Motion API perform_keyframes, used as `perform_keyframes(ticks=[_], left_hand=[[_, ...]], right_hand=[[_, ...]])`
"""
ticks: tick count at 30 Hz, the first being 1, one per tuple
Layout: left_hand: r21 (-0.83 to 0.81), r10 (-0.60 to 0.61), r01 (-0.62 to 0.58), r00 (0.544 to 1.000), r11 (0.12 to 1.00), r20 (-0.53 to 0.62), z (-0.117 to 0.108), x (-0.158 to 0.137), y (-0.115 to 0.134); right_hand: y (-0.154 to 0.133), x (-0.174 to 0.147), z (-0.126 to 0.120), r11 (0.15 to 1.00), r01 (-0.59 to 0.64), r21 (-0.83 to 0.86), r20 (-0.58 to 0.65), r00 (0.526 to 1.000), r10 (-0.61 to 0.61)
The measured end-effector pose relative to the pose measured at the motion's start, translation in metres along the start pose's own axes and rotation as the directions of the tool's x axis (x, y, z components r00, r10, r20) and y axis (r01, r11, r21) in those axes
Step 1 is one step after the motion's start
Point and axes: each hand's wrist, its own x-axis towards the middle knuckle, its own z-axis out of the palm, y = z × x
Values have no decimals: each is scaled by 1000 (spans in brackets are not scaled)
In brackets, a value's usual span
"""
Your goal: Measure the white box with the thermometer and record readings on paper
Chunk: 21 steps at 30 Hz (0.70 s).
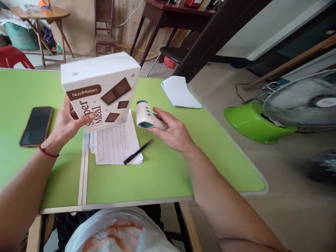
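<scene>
My left hand point(68, 120) grips a white NutriMotion "Super Meal" box point(105, 66) by its lower left side, thumb across the front. The box is tilted above the table, its printed brown bars facing me. In my right hand point(174, 131) is a white and blue infrared thermometer point(144, 114), held by its handle with the wide head toward the left. Between and below my hands lies a stack of handwritten paper point(111, 145), partly hidden by the box. A black pen point(138, 152) rests across its lower right corner.
On the green table point(168, 178), a phone point(36, 126) lies at the left and folded white sheets point(181, 91) at the back right. A metal seam runs across the tabletop. A fan point(301, 99) and a green stool point(257, 122) stand on the floor at right.
</scene>
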Motion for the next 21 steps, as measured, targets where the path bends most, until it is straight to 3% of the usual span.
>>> perform_keyframes(ticks=[4, 8, 13, 16, 19, 21], left_hand=[[53, 9, -8, 1000, 999, -5, 1, 3, -17], [94, 51, -54, 998, 994, 36, -5, 6, -28], [197, 60, -70, 997, 978, 54, -10, 8, -38], [326, 87, -85, 996, 941, 9, -9, 5, -35], [484, 229, -130, 962, 865, -151, -6, -5, -21], [546, 356, -201, 914, 813, -193, -2, -13, -9]], right_hand=[[30, 3, 19, 965, 8, -264, -54, 998, -23], [36, 7, 25, 916, 123, -381, 15, 992, -127], [43, 12, 26, 904, 136, -405, 74, 990, -116], [40, 11, 23, 907, 149, -394, 58, 989, -137], [26, 6, 12, 918, 178, -355, 28, 983, -180], [16, -2, 1, 937, 213, -277, 125, 975, -184]])
